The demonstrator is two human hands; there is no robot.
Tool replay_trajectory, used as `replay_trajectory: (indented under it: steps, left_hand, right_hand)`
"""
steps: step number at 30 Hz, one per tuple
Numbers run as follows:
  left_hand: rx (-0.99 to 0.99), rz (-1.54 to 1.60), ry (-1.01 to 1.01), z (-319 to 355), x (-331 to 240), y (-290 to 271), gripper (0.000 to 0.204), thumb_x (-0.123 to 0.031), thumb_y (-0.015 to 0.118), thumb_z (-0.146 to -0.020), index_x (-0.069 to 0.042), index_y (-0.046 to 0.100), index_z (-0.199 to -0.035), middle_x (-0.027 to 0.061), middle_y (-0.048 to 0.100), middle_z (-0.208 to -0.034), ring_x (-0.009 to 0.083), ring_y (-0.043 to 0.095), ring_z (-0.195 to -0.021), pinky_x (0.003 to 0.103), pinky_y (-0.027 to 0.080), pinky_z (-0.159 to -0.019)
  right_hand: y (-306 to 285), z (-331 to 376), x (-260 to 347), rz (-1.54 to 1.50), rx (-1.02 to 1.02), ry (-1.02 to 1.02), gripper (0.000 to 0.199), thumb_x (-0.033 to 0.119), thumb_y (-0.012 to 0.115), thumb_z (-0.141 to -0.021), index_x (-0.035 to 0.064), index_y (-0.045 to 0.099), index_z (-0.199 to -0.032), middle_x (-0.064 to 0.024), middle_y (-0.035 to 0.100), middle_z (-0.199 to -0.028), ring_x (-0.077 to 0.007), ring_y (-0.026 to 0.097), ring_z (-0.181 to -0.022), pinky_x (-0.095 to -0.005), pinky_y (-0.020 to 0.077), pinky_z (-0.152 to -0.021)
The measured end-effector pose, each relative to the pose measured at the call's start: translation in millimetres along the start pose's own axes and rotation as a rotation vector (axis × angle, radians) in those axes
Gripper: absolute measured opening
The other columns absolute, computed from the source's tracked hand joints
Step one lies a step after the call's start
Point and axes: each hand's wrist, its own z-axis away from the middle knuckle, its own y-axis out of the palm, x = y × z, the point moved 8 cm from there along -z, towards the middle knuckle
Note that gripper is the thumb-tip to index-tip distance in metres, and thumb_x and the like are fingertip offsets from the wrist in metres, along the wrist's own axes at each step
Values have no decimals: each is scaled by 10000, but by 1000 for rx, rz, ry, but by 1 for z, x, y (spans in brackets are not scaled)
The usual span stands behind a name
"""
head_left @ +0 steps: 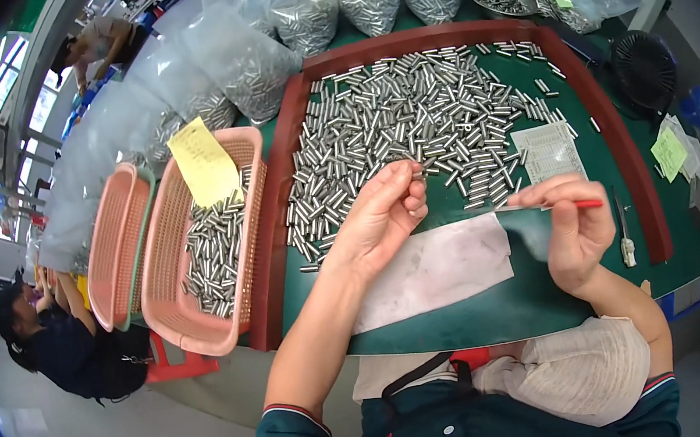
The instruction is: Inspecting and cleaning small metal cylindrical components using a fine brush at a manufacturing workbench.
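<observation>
My left hand (389, 209) is closed in a pinch above the front of the pile, and the end of a small metal pin (418, 172) shows at its fingertips. To its right, my right hand (577, 228) grips a slim tool with a red handle (585, 203); its thin shaft points left toward my left hand, and its tip is too fine to make out. Many short shiny metal pins (408, 118) lie loose over the green tabletop (418, 330) beyond both hands. A pale stained cloth (441, 273) is spread flat below my hands.
A dark red raised border (614, 139) frames the work area. Pink baskets (158, 306) stand at the left, one with pins and a yellow note (203, 160). Clear bags of pins (305, 12) line the back. A printed paper (549, 152) and black fan (644, 69) are at right.
</observation>
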Motion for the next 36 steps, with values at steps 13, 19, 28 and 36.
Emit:
replay_trajectory:
  steps: [13, 19, 28, 36]
  left_hand:
    - [-103, -5, -108, 5, 17, -13, 175, -94, 579, -868, -36, 536, -1027, 65, 564, -830, 116, 525, -699, 217, 461, -649]
    - [-47, 52, -117, 8, 19, -10, 153, -91, 579, -870, -36, 550, -1009, 59, 596, -825, 107, 576, -708, 205, 499, -661]
    - [-38, 48, -155, 9, 23, -10, 128, -131, 580, -875, -12, 573, -921, 60, 597, -787, 112, 590, -701, 198, 508, -634]
    - [-132, -27, -87, 11, 16, -7, 106, -126, 573, -878, -23, 562, -899, 153, 627, -975, 167, 625, -826, 248, 529, -716]
  right_hand:
    - [-1, -6, 3, 58, -20, -143, 130, 77, 553, -872, -26, 532, -950, -188, 629, -866, -269, 634, -791, -325, 527, -665]
    - [3, -6, 2, 86, 56, -95, 147, 108, 511, -897, -25, 522, -961, -203, 617, -890, -274, 629, -797, -344, 528, -690]
    - [-6, -10, 10, 65, -46, -210, 116, 68, 551, -872, -19, 549, -948, -201, 633, -890, -264, 634, -805, -295, 515, -655]
    - [-5, -7, 2, 76, -28, -103, 113, 39, 534, -878, -41, 528, -958, -204, 626, -887, -255, 628, -790, -307, 512, -674]
